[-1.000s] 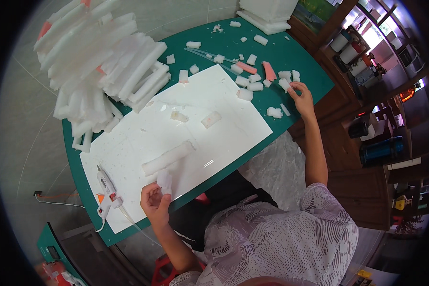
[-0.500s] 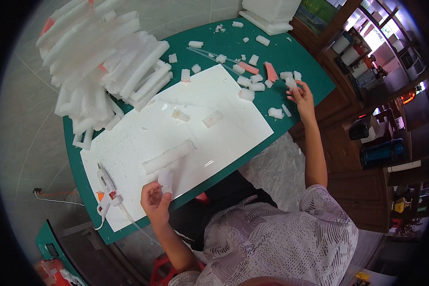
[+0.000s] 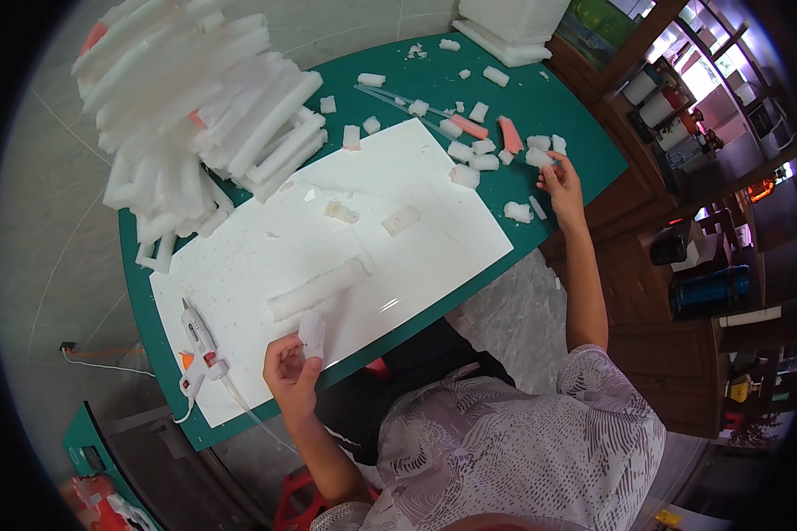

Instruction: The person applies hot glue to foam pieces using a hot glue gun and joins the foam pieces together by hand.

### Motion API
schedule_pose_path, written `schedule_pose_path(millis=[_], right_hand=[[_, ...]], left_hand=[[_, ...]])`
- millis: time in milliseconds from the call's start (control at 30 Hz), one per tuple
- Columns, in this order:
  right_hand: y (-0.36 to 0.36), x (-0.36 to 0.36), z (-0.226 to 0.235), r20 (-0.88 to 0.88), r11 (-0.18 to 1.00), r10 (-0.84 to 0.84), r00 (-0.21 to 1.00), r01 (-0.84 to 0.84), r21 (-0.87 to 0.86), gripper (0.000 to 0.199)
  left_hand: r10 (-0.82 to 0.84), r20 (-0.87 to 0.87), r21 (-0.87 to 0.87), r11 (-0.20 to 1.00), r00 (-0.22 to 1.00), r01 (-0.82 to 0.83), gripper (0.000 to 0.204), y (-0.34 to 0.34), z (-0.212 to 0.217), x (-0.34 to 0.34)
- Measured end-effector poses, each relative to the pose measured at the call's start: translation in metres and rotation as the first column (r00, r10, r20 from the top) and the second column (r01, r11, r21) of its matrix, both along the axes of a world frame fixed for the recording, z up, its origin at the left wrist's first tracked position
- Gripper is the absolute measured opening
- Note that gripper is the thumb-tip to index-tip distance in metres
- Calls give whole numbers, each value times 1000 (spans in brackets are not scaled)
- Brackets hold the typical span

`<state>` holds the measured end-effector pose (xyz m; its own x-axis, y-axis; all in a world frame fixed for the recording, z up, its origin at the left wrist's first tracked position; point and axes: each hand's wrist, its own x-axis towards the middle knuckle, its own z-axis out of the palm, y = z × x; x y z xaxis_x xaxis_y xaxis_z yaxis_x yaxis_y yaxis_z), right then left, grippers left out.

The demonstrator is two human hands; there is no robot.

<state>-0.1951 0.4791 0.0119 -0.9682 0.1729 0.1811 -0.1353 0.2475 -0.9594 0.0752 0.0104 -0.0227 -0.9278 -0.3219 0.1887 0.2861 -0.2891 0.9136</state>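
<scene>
Left hand [image 3: 290, 372], nearest: thumb and fingers closed on the lower end of a white piece [image 3: 312, 327], upper part sticking out free over the board's near edge. No real change there in the last second.

Just beyond it, a long white roll [image 3: 319, 289] lies on the white board [image 3: 452, 226]; glue gun [image 3: 202, 334] off to the left, nozzle pointing away from the person. Two short pieces [image 3: 400, 220] sit mid-board, untouched.

Right hand [image 3: 563, 190], over the far right of the green table [image 3: 584, 111]: thumb and fingertips nearly together, pinching a small white block [image 3: 537, 158]. Can't tell if it's clear of the table.

Delta: that block has swung from steeply slanted to lying more crosswise, hand about where it was. My read: it's being turned in the fingers on the spot; nothing added to the board, left side just holding.

Loose white blocks and pink pieces [image 3: 510, 134] near the right hand, unchanged. Pile of white strips [image 3: 195, 106] at far left, same.
</scene>
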Motion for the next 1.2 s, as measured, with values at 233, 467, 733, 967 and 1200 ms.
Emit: schedule_pose_path(millis=[233, 467, 733, 967, 1200], right_hand=[[-3, 1, 2, 16, 999, 3, 1000, -3, 41, 32], [-6, 5, 3, 8, 996, 6, 1000, -6, 94, 32], [6, 7, 5, -78, 854, -46, 996, 80, 513, 38], [-6, 18, 34, -142, 782, 77, 987, 29, 623, 36], [-43, 6, 36, -194, 668, 230, 954, -10, 744, 35]], left_hand=[[-5, 3, -7, 1000, 1000, 5, 39, -1, -2, 1], [-8, -4, 2, 1000, 1000, 8, 39, -1, -4, 1], [-13, -10, 14, 1000, 1000, 13, 41, -1, -4, 0], [-9, -8, 5, 1000, 1000, 9, 40, 0, -2, 0], [1, 13, -30, 1000, 1000, -1, 38, -1, -1, 0]])
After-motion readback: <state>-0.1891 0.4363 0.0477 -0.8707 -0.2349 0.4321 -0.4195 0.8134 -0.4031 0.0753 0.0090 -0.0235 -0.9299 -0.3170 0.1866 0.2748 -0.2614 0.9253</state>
